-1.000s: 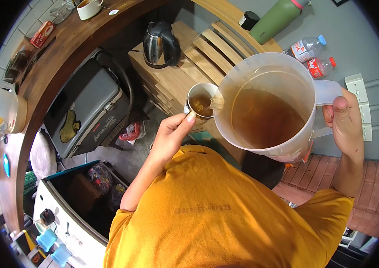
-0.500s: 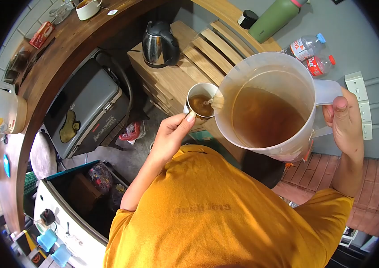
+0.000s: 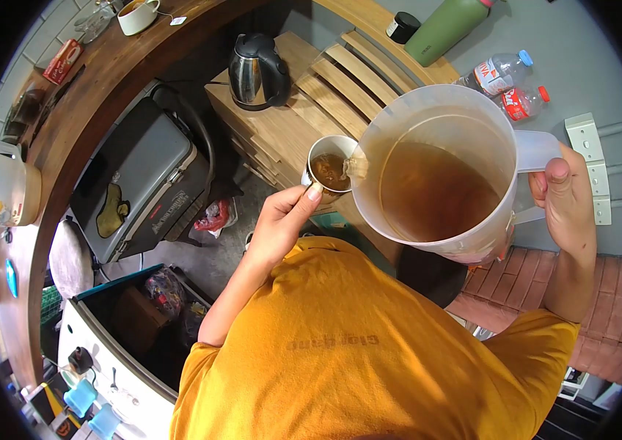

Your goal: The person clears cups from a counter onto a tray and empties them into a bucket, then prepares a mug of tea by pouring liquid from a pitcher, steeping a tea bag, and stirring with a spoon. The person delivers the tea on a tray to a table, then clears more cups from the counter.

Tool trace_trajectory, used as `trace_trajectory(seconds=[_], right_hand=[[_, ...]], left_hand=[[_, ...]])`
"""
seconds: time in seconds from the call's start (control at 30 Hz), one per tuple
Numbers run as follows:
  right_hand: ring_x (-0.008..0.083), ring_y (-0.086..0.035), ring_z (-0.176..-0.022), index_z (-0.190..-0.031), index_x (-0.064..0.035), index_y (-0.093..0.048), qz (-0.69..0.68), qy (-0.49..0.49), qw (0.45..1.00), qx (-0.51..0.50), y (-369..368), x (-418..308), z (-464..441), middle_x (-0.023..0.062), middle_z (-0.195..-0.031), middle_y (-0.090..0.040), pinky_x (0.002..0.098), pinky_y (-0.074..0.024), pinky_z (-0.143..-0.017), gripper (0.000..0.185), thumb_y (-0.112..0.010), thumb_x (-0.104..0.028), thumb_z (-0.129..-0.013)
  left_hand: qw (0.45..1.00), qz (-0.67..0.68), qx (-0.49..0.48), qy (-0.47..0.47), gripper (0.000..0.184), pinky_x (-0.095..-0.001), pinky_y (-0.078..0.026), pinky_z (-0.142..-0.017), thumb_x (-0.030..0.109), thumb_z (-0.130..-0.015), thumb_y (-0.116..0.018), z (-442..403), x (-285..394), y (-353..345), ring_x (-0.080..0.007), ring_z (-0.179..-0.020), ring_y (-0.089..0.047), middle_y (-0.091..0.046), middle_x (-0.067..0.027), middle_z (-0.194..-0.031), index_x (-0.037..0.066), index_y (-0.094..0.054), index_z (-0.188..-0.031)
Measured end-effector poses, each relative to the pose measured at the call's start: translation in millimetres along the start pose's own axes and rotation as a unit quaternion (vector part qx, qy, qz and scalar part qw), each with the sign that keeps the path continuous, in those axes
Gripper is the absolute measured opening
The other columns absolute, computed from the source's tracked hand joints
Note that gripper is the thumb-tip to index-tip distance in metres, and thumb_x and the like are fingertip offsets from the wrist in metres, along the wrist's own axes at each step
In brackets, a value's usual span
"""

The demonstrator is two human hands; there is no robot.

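Observation:
My right hand is closed round the handle of a large translucent plastic pitcher, tilted to the left. Brown liquid fills its lower part and runs over the spout. Just left of that spout, a small white mug catches the stream, with bubbling brown liquid inside. My left hand grips the mug from its near side, thumb on top near the rim; the other fingers are partly hidden.
An electric kettle stands on a slatted wooden surface. At the upper right are a green bottle and plastic bottles. A curved wooden counter with a white teacup runs along the left, above a grey cooler box.
Liquid keeps flowing from the spout, and the surface in the mug looks more bubbly and slightly higher. Both hands and the pitcher have hardly moved; the view has shifted slightly.

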State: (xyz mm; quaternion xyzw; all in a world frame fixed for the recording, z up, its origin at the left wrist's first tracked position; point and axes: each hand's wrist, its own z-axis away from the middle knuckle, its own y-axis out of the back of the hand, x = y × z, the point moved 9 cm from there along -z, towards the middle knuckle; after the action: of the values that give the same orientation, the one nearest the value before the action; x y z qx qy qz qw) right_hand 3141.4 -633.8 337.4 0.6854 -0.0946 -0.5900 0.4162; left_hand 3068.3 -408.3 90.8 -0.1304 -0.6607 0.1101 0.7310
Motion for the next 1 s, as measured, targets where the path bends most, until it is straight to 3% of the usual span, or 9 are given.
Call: trace_trajectory(seconds=[0.4,0.7,0.9,1.0], right_hand=[[0.0037,-0.032,-0.057,-0.09,-0.0003,-0.059,0.009,-0.014,1.0,0.008,1.8,19.4,5.9,-0.0062,-0.061,-0.038,0.0224,-0.0249,-0.05,0.063,-0.049,-0.062,-0.089],[0.0053,-0.033,-0.055,-0.083,-0.0015,-0.056,-0.042,-0.012,0.995,0.094,5.0,63.6,29.9,-0.0045,-0.061,-0.039,0.0222,-0.0259,-0.049,0.059,-0.049,-0.059,-0.091],[0.0066,-0.033,-0.049,-0.067,-0.0079,-0.042,-0.166,-0.01,0.97,0.179,-2.0,147.7,45.7,-0.0016,-0.058,-0.039,0.0245,-0.0222,-0.043,0.054,-0.046,-0.054,-0.095],[0.0079,-0.03,-0.045,-0.065,-0.0085,-0.041,-0.326,-0.094,0.892,0.3,-13.0,219.6,61.6,-0.0021,-0.054,-0.035,0.0244,-0.0199,-0.043,0.05,-0.04,-0.047,-0.098]], left_hand=[[1.0,-0.015,-0.008,0.008,0.037,-0.0224,-0.027,-0.055,0.028,-0.097,-0.055,-9.0,-6.1,-4.6,-0.0028,-0.064,-0.03,-0.037,0.0095,-0.066,0.001,-0.052,-0.073],[1.0,-0.007,-0.018,-0.017,0.036,-0.0216,-0.025,-0.055,0.029,-0.097,-0.055,-22.5,-27.8,-12.9,-0.0029,-0.065,-0.029,-0.036,0.0098,-0.067,0.002,-0.053,-0.073],[1.0,0.012,0.001,-0.013,0.036,-0.0225,-0.025,-0.056,0.029,-0.097,-0.054,-29.7,-39.6,-12.0,-0.0027,-0.065,-0.03,-0.037,0.01,-0.067,0.004,-0.053,-0.072],[0.999,0.015,0.006,-0.035,0.036,-0.0228,-0.025,-0.056,0.03,-0.097,-0.053,-31.2,-38.1,-12.2,-0.0034,-0.063,-0.03,-0.038,0.0088,-0.066,0.006,-0.053,-0.071]])
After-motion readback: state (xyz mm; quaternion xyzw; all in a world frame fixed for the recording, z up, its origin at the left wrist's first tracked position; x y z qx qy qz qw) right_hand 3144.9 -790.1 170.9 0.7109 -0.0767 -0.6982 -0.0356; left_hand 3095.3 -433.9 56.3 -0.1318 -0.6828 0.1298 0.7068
